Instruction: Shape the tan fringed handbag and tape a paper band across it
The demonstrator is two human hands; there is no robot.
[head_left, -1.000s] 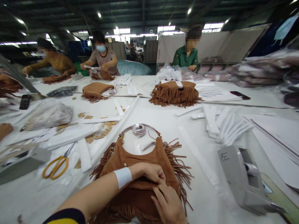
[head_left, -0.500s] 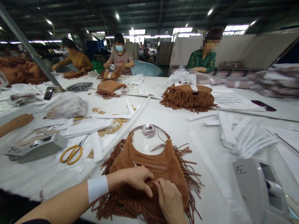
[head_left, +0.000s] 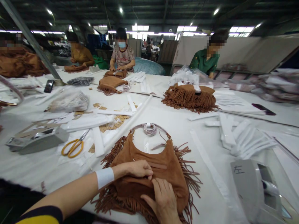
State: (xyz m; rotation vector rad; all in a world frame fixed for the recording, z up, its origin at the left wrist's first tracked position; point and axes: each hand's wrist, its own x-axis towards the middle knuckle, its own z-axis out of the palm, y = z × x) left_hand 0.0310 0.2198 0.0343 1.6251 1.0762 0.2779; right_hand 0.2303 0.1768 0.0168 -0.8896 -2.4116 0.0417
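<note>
A brown suede bag (head_left: 173, 168) with long fringes at its sides and bottom lies on the white table before me, its handle pointing away. A coiled strap (head_left: 149, 129) sits inside the handle's loop. My left hand (head_left: 139, 169), a white band at the wrist, is closed on the bag's front below the zip, with fingertips pinching the suede. Just right of it, my right hand (head_left: 163, 199) rests on the lower front, thumb spread away from the fingers.
Yellow-handled scissors (head_left: 73, 147) and a tape dispenser (head_left: 37, 140) lie at left. Another dispenser (head_left: 249, 186) stands at right, near white strips (head_left: 252, 137). Farther back are a fringed bag pile (head_left: 190, 98), a phone (head_left: 49, 86) and several people.
My left hand's fingers have curled in and its thumb has drawn in. My right thumb has spread outward from the pinch. The bare forearm at the left edge is gone.
</note>
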